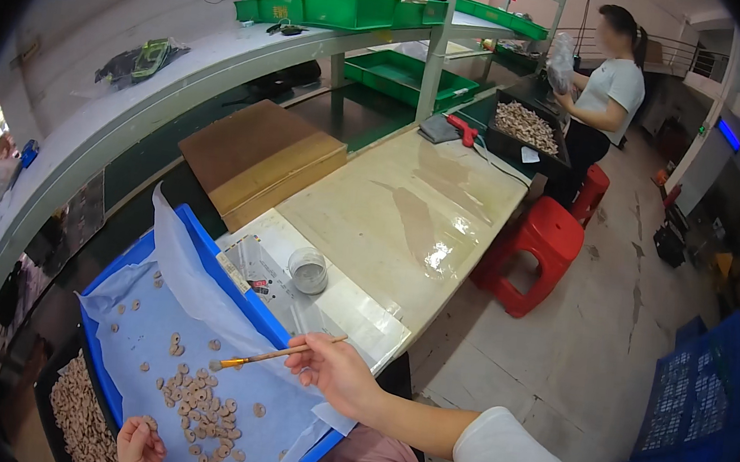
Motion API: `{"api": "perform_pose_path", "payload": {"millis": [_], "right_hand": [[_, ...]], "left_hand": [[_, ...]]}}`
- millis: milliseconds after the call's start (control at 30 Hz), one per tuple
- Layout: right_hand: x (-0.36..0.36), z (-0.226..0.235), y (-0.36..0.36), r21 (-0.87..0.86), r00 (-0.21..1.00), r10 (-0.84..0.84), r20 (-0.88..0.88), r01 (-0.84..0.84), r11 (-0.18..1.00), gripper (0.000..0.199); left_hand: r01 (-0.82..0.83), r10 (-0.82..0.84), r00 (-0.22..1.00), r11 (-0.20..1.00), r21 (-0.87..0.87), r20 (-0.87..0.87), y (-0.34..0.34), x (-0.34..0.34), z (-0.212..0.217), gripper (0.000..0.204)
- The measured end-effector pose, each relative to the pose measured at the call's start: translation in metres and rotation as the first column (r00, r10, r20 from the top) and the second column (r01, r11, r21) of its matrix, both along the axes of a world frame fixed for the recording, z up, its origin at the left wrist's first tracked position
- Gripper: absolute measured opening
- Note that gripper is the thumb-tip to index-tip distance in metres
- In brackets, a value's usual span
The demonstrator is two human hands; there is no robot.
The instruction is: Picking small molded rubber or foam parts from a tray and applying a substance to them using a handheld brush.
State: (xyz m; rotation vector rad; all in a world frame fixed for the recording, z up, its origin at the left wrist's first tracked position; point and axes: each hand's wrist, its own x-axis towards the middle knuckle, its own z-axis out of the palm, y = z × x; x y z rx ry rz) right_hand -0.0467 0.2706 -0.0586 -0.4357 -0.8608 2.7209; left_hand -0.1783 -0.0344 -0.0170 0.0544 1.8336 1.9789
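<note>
My right hand (338, 379) holds a thin paintbrush (274, 355) by its wooden handle, bristles toward the left, over a paper-lined blue tray (198, 233). Between the fingertips of my left hand (139, 452), at the tray's near left, is a small brownish oval piece (151, 423). Many similar pieces (205, 410) lie on the white paper (131, 375), mostly bunched in the middle, a few scattered apart. Left of the tray, a black bin (57, 362) is full of such pieces. Beyond the brush, a clear jar (307, 270) stands on a white board.
A brown cardboard box (260, 163) sits behind the jar. Along the cream tabletop (389, 219), a red heat tool (462, 131) lies near another filled black tray (525, 126). Red stools (535, 248) stand right; a person (615, 90) works beyond, holding a plastic bag. Green trays (343, 12) line the shelf.
</note>
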Motion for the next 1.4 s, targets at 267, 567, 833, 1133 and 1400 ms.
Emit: {"api": "perform_pose_path", "payload": {"millis": [267, 567, 833, 1133, 1400], "right_hand": [[-0.015, 0.021, -0.048, -0.108, 0.998, -0.026, -0.065, 0.019, 0.994, 0.029], [-0.028, 0.002, -0.044, -0.086, 0.996, -0.086, -0.012, 0.084, 0.993, 0.03], [-0.02, -0.009, -0.031, -0.101, 0.988, -0.155, -0.027, 0.152, 0.983, 0.03], [-0.029, -0.009, -0.034, -0.119, 0.975, -0.222, -0.025, 0.217, 0.969, 0.028], [-0.024, -0.004, -0.02, -0.177, 0.963, -0.266, -0.029, 0.257, 0.95, 0.024]], "left_hand": [[0.023, -0.019, 0.997, 0.998, -0.057, 0.074, 0.005, -0.022, -0.004, 0.012], [-0.069, 0.07, 0.995, 0.997, -0.023, 0.076, -0.002, -0.029, -0.023, 0.012], [0.012, -0.014, 0.985, 1.0, 0.014, 0.172, 0.0, -0.032, -0.016, 0.012], [-0.159, 0.159, 0.983, 0.987, -0.009, 0.088, -0.019, -0.036, -0.033, 0.007], [-0.035, 0.046, 0.987, 0.997, -0.073, 0.151, 0.004, -0.058, -0.026, 0.012]]}}
